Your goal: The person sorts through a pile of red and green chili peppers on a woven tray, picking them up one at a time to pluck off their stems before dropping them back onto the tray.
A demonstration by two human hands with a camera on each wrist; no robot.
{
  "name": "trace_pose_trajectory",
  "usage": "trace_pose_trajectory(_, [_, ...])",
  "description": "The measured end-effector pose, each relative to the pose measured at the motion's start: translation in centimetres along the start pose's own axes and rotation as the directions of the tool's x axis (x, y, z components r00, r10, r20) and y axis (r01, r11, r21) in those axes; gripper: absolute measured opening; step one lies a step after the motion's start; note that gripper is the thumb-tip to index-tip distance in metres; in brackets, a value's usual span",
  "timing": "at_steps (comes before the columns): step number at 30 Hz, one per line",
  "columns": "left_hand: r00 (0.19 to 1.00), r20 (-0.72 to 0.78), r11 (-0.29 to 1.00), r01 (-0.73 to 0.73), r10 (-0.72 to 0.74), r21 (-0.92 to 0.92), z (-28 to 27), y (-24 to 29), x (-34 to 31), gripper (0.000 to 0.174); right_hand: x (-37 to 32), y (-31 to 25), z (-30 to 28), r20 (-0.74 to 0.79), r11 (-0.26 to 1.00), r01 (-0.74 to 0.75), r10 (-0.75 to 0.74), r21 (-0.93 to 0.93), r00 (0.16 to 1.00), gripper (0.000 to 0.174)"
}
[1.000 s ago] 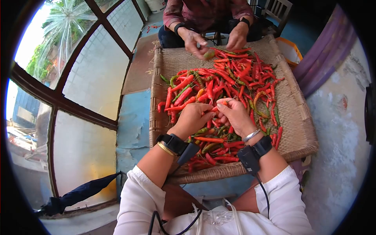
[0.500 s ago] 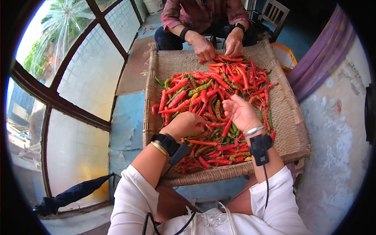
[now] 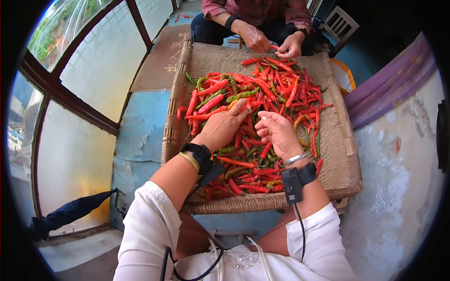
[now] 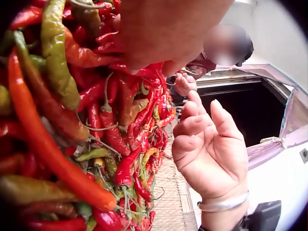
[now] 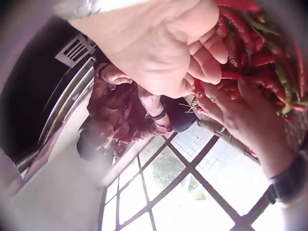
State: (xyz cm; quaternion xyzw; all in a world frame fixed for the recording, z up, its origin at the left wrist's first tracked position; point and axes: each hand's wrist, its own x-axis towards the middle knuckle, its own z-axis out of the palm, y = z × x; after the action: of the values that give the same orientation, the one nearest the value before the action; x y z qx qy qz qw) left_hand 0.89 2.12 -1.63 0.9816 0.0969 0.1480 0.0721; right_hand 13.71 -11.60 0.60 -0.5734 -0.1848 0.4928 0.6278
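Observation:
My left hand [image 3: 222, 125] reaches over a heap of chili peppers [image 3: 262, 176], its fingers extended and fingertips among the red ones near the middle. In the left wrist view that hand blurs across the top, just over the peppers. My right hand [image 3: 278, 135] hovers beside it, palm turned inward. The left wrist view shows the right palm [image 4: 211, 154] bare, its fingers loosely bent around nothing. Most chilies are red and wrinkled; a few, such as a green chili [image 3: 242, 95], are green or orange. They lie on a woven tray [image 3: 344, 154].
Across the tray a person's hands [image 3: 290, 45] hold a red chili [image 3: 275, 47]. A window [image 3: 93, 65] stands at the left, with a dark folded umbrella [image 3: 70, 213] below it. To the right are a purple curtain [image 3: 393, 89], a wall [image 3: 398, 168] and a white chair [image 3: 340, 23].
My hands first met over a chili, then parted. My left hand has since moved forward and straightened its fingers over the heap. Opposite, the other person has lifted a red chili.

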Motion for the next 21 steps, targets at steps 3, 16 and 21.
trace_pose_trajectory(3, [0.995, -0.1, 0.992, -0.006, -0.006, -0.125, -0.8, 0.6, 0.3, 0.048, 0.0, 0.1, 1.3, -0.108, 0.967, 0.033, -0.062, -0.252, 0.992, 0.037])
trace_pose_trajectory(16, [0.985, 0.028, 0.983, 0.171, -0.169, -0.067, 0.4, 0.2, 0.0, 0.052, 1.6, 2.1, -0.5, -0.114, 0.776, 0.17, -0.297, -0.608, 0.948, 0.043])
trace_pose_trajectory(21, [0.966, 0.123, 0.961, 0.243, -0.227, -0.132, 0.3, -0.1, -0.2, 0.046, 1.2, 2.4, 0.2, -0.053, 0.791, 0.142, -0.214, -0.595, 0.975, 0.044])
